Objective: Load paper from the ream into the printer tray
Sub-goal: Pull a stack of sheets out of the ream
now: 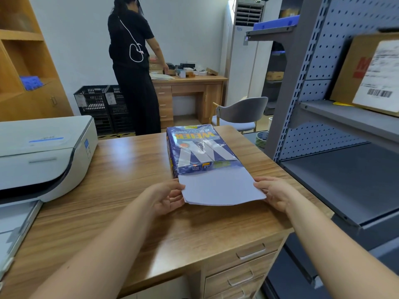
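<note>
Far to the left of the ream sits the white printer (43, 156), at the left edge of the wooden desk (129, 212). Below the printer, its tray (17, 225) sticks out toward the camera, and white sheets lie in it.

Next comes the left hand (167, 198). Its grip is closed on the left edge of the paper stack (220, 186), with the thumb on top and the fingers curled under.

The ream (198, 149) lies flat in the middle of the desk. It has a blue wrapper with a big white W on it. The wrapper is open at the end near the camera. The white paper stack pokes out of that open end. Part of the stack is still inside the wrapper, and its near edge is a little above the desk.

To the right of the ream is the right hand (275, 194). Its grip is closed on the right edge of the stack.

Further right of the ream stands a grey metal shelf (345, 173). A cardboard box (367, 72) sits on an upper level.

Behind the ream, a person in black (133, 67) stands at another desk, back turned.
</note>
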Demonstrator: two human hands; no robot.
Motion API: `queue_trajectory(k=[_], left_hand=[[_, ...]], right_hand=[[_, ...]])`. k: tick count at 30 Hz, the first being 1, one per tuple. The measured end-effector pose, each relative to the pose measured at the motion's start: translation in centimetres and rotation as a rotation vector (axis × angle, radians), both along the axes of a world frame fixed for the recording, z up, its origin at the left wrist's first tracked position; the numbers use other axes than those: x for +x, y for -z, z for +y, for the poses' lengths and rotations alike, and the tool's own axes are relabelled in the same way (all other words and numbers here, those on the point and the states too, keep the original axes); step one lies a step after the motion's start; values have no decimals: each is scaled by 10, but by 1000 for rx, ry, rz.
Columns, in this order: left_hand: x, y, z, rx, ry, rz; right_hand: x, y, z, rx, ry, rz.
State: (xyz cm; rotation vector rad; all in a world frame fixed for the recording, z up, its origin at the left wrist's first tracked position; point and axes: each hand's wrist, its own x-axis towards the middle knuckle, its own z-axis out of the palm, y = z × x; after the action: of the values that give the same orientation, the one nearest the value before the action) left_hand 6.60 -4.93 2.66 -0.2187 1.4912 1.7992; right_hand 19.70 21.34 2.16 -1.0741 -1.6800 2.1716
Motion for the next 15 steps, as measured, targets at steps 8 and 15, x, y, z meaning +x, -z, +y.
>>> queue_trajectory(k=[8,15], left_hand=[[11,-2,-1,8,4,-8],[11,2,-1,-35,41,-9]], right_hand=[[11,-5,-6,17,33,3],[23,-11,-11,12,-28,-35]])
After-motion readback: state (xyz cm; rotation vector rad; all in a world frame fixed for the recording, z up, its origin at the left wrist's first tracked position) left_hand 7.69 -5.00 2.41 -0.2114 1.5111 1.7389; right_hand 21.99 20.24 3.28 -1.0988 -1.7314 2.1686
